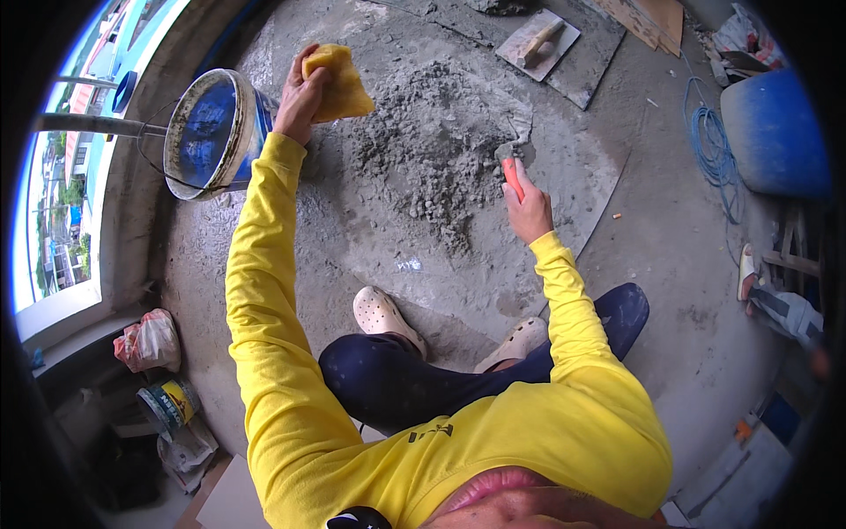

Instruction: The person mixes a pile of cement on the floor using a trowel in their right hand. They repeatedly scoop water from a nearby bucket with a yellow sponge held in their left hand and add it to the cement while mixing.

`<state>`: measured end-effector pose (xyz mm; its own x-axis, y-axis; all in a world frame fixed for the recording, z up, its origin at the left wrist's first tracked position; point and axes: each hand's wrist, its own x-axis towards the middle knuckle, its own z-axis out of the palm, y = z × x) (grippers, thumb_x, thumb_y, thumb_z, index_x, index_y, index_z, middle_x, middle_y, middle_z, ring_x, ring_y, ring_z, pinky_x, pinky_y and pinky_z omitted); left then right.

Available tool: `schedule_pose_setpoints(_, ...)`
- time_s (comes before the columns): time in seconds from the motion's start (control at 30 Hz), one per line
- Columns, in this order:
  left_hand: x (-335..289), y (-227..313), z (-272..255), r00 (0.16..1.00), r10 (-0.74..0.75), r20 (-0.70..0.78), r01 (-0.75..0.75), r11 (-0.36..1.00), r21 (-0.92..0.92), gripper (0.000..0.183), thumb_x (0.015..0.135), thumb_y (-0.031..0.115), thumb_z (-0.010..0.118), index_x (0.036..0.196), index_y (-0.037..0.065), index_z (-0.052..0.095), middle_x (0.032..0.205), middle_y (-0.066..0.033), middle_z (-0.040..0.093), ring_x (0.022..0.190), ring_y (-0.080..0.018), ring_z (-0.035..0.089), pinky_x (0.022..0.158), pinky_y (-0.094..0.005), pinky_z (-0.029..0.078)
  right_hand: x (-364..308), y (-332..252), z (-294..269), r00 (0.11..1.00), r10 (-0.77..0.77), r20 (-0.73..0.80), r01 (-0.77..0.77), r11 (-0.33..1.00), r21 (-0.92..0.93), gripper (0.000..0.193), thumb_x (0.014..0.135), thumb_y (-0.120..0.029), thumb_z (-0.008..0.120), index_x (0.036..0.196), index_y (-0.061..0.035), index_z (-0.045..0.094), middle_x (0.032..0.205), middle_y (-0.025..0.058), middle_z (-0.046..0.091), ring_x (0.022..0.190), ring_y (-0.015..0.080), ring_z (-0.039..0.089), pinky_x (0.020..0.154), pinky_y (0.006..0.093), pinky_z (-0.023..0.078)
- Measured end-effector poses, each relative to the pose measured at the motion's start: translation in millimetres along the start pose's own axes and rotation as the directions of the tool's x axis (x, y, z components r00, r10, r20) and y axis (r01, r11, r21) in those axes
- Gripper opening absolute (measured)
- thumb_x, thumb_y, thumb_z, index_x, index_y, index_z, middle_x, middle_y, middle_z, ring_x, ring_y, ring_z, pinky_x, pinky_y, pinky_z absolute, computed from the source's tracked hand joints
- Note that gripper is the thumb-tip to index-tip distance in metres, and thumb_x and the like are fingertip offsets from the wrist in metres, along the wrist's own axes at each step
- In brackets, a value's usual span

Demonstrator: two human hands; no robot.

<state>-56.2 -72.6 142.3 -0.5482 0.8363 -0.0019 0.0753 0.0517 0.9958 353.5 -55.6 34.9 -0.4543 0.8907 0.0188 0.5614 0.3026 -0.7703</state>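
Observation:
My left hand [300, 99] grips a yellow sponge [342, 84] beside a bucket [256, 119] whose rim is crusted with mortar. The bucket's inside looks dark blue; whether it holds water I cannot tell. A trowel [513, 172] with an orange handle is in my right hand [530, 212], fingers wrapped round it. Its blade lies against the right side of a heap of grey mortar [441, 150], partly lost in the grey. The heap is spread in front of my feet, crumbly in the middle.
A plastering float [539, 42] rests on a grey board at the far side. Coiled blue hose [712, 145] and a blue drum [780, 132] stand on the right. Another person's foot [747, 273] shows there. Left are a window ledge [75, 331], a plastic bag [150, 342] and a paint pail [172, 406].

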Motion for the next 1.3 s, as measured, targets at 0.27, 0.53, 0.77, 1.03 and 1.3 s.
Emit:
schedule_pose_setpoints(0.27,-23.9,-32.8,147.6,0.962,-0.209,0.178,0.230,0.967,-0.106,0.033,0.093,0.034,0.062,0.097,0.001,0.064,0.082,-0.0036,0.064,0.072,-0.0142,0.063,0.067,-0.0293,0.053,-137.9,61.8,-37.4,0.921,0.384,0.064,-0.382,0.861,0.336,0.049,0.098,-0.013,0.051,0.144,-0.0044,0.042,0.061,-0.0040,0.045,0.043,0.0048,0.040,0.039,0.0226,0.035)
schedule_pose_setpoints(0.53,-26.0,-27.7,163.5,0.978,-0.054,0.200,0.032,0.994,0.108,0.041,0.093,0.038,0.058,0.090,-0.002,0.063,0.071,-0.0081,0.062,0.062,-0.0164,0.057,0.061,-0.0337,0.049,-165.2,14.8,-29.3,0.552,0.700,0.453,-0.790,0.263,0.554,0.035,0.101,-0.024,0.051,0.135,-0.0170,0.049,0.065,-0.0016,0.047,0.042,0.0066,0.040,0.037,0.0256,0.037)
schedule_pose_setpoints(0.77,15.8,-37.2,101.2,0.975,0.202,0.095,-0.220,0.943,0.251,0.062,0.084,0.050,0.071,0.123,0.003,0.058,0.109,-0.0160,0.068,0.100,-0.0259,0.067,0.084,-0.0358,0.053,-13.8,32.1,88.0,0.653,0.549,0.521,-0.741,0.326,0.586,0.017,0.099,-0.030,0.053,0.101,-0.0133,0.049,0.066,-0.0008,0.049,0.044,0.0068,0.041,0.038,0.0257,0.038)
schedule_pose_setpoints(1.03,-1.4,12.7,-71.6,0.841,0.521,-0.145,-0.334,0.712,0.617,0.063,0.085,0.047,0.072,0.130,0.007,0.053,0.117,-0.0155,0.064,0.108,-0.0268,0.064,0.091,-0.0372,0.052,48.8,18.0,126.0,1.000,-0.024,0.017,0.026,0.991,-0.129,0.048,0.093,-0.021,0.052,0.137,-0.0045,0.045,0.079,0.0239,0.065,0.075,0.0406,0.067,0.068,0.0506,0.053)
schedule_pose_setpoints(1.3,-11.8,-20.4,-194.1,0.695,0.504,-0.512,-0.150,0.799,0.583,0.066,0.088,0.041,0.071,0.134,0.002,0.044,0.122,-0.0145,0.057,0.111,-0.0237,0.058,0.093,-0.0356,0.050,28.1,-20.4,131.9,0.911,0.196,0.363,0.081,0.778,-0.623,0.066,0.091,-0.006,0.044,0.152,-0.0091,0.020,0.098,0.0263,0.062,0.077,0.0416,0.067,0.069,0.0519,0.054)
